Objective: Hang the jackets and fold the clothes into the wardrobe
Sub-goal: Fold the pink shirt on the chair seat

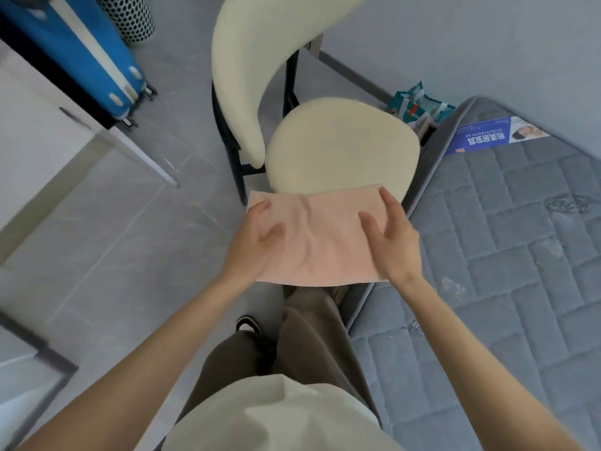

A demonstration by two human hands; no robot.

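Pink and folded flat, the cloth is held between my two hands. My left hand pinches its left edge, thumb on top, and my right hand grips the right edge the same way. It hangs in the air just over the front lip of the cream chair. I judge this piece folded. The next move is to carry it level to the wardrobe, perhaps behind the white door on the left. On the grey mattress a blue label bears Chinese characters, upside down to me and not surely readable.
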